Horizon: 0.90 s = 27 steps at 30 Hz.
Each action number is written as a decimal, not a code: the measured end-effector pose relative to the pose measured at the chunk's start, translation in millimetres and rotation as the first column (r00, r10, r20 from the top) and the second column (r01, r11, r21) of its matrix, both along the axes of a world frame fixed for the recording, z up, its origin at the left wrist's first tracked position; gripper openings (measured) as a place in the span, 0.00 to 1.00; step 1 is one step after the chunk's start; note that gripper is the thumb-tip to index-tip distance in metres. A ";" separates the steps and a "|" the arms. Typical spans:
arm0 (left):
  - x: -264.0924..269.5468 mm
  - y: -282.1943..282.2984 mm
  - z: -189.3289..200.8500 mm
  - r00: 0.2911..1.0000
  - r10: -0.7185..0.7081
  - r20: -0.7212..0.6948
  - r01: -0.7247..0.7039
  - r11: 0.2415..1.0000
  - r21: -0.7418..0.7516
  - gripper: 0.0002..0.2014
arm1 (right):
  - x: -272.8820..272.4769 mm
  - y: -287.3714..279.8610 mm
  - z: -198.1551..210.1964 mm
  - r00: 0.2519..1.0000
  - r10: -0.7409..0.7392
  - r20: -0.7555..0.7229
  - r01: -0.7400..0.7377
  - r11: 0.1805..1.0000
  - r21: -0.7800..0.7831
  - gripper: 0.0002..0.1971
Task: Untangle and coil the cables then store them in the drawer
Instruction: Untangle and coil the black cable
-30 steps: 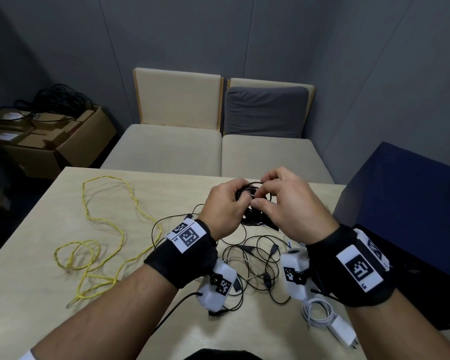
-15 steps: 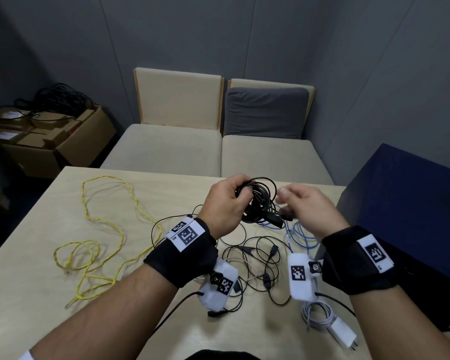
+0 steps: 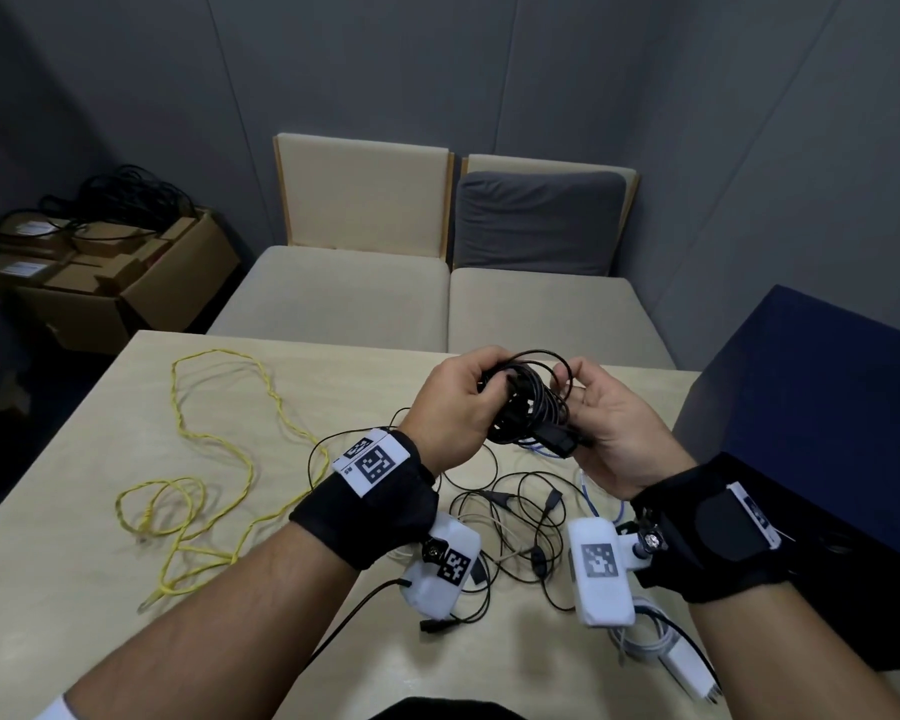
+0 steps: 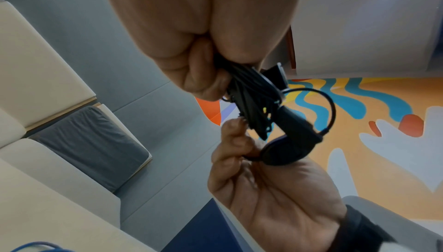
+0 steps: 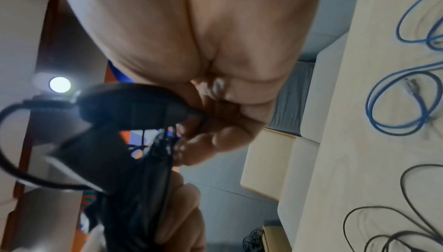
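The left hand (image 3: 453,402) was closed round a coil (image 3: 528,402) of thin black cable, fingers curled over its turns and the thumb across the front. The right hand (image 3: 611,431) lay palm up just beside it, its fingers curled onto the same coil: finger and thumb pinched a loose loop at the top, and the black plug (image 3: 554,440) lay against the palm. The coil was held between both hands, raised off the tabletop (image 3: 365,371) and above the other cables.

Under the hands lay a tangle of loose black cables (image 3: 553,497). A blue cable (image 5: 369,108) lay in loops beside them, partly under the right wrist. A yellow cable (image 3: 270,387) sprawled well apart to the left. A white charger (image 3: 689,667) with its wound lead sat at the near right edge.

On the floor at the far left stood an open cardboard box (image 3: 178,283) holding smaller boxes, with a heap of black cables (image 3: 126,200) on top. Beyond the tabletop were two beige seats (image 3: 333,298), the right one with a grey cushion (image 3: 541,220). A dark blue cabinet (image 3: 827,397) stood to the right.

Both wrists wore black bands (image 3: 370,511) with square black-and-white markers. The characters beside the markers and the white labels on the small boxes were too small to read.
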State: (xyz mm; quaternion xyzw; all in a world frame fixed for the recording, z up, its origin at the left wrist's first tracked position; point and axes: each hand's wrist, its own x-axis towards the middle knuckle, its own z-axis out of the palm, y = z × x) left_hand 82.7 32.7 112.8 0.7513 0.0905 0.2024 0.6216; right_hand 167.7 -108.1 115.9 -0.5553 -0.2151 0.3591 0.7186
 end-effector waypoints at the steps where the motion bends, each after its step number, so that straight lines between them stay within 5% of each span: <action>1: -0.6 -1.0 -0.7 1.000 -0.029 -0.007 0.029 0.999 -0.017 0.12 | -1.8 0.3 1.4 1.000 0.019 -0.001 -0.019 0.999 0.029 0.09; 14: 5.5 0.5 0.9 0.995 0.083 -0.053 -0.075 0.987 0.145 0.08 | -10.5 0.2 23.0 0.994 0.054 0.098 -0.043 0.993 -0.106 0.20; 17: 4.0 -1.9 7.3 0.994 0.080 -0.069 -0.069 0.986 0.153 0.16 | -14.6 5.1 22.6 0.839 0.090 0.537 0.104 0.941 -0.321 0.29; 19: 3.7 -1.5 8.0 0.991 0.104 -0.085 -0.089 0.983 0.161 0.18 | -21.1 9.1 22.2 0.731 0.103 0.674 0.163 0.934 -0.319 0.30; 22: 2.9 1.0 7.5 0.989 0.121 -0.086 -0.103 0.977 0.188 0.17 | -23.5 15.0 19.9 0.632 0.096 0.769 0.202 0.938 -0.283 0.26; 27: 1.6 0.2 3.3 0.995 0.073 -0.061 -0.056 0.967 0.250 0.11 | -22.3 19.9 19.9 0.626 -0.003 0.780 0.302 0.923 -0.239 0.10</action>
